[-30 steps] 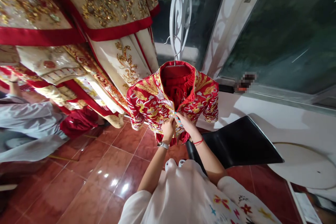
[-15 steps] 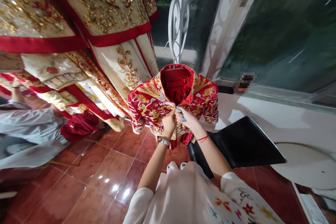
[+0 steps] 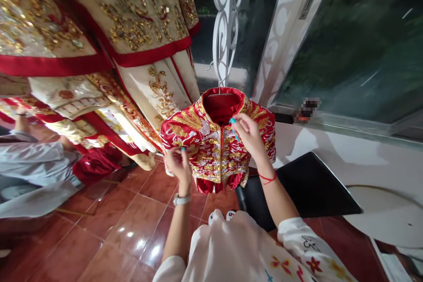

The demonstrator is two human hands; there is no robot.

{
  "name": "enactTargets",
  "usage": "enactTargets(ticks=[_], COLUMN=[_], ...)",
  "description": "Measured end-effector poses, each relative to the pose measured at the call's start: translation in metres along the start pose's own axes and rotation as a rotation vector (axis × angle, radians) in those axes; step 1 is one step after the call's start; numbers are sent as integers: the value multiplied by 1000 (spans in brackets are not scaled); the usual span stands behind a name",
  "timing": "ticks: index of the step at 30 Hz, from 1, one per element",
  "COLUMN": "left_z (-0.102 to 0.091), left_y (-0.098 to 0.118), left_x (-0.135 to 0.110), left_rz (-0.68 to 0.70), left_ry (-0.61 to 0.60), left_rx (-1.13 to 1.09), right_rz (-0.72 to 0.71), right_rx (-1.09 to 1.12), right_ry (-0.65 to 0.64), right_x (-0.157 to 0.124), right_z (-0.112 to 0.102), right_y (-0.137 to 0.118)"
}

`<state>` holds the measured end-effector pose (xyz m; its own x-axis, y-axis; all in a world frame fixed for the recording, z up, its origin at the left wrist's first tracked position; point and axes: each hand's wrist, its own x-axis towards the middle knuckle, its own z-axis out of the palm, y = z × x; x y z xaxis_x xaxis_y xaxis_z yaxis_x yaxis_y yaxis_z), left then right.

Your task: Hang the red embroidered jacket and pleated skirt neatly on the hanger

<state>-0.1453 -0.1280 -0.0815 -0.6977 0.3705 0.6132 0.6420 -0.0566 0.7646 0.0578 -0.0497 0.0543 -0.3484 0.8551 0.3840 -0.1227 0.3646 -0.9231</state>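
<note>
A red jacket with dense gold and silver embroidery hangs in front of me on a thin metal hanger. Its stand collar gapes at the top, while the front edges meet along a centre line. My left hand is in front of the sleeve on the left, thumb and fingers apart, with nothing visible in it. Just below the collar, to the right of the front line, is my right hand; its fingers are loosely bent and somewhat spread, and I see nothing held in them.
Cream and gold garments with red hems hang on the left. Beyond them a person in a pale shirt is low near the floor. A black chair and a round white tabletop stand right. A white scrolled metal post rises behind the jacket.
Both hands have come off the jacket's front closure, where they were together. My left hand has moved left toward the sleeve; my right hand has moved up and right toward the collar.
</note>
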Motion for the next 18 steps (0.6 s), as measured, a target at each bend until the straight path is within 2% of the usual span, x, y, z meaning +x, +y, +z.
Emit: enactTargets(ticks=[1, 2, 3, 6, 8, 9, 10, 13, 14, 16, 18], left_z=[-8, -15, -19, -22, -21, -20, -20, -19, -18, -16, -16], left_y=[-6, -12, -17, -29, -33, -35, -36, -40, -42, -48, -58], left_x=[17, 35, 52, 88, 98, 99, 99, 94, 93, 88, 77], left_rz=[-7, -11, -13, -61, -125, -143, -144, -114, -121, -155, -195], left_ry=[120, 163, 137, -180, -317, -306, -245, 19, 60, 66, 99], left_rx=[29, 52, 53, -91, -215, -245, -248, -189, -175, -156, -148], right_rz=[-82, -146, -185, -175, -176, -209, -258, -351, -344, -322, -367], right_rx=[-111, -235, -369, -753, -881, -896, -888, -824, -814, -808, -798], right_ry=[10, 3, -19, -137, -232, -263, -282, -333, -350, -350, -266], right_x=[7, 16, 26, 57, 72, 77, 81, 82, 80, 75, 67], right_z=[3, 8, 16, 42, 54, 58, 61, 68, 70, 70, 65], right_y=[-5, -8, -10, -10, -10, -11, -11, -6, -2, 6, 9])
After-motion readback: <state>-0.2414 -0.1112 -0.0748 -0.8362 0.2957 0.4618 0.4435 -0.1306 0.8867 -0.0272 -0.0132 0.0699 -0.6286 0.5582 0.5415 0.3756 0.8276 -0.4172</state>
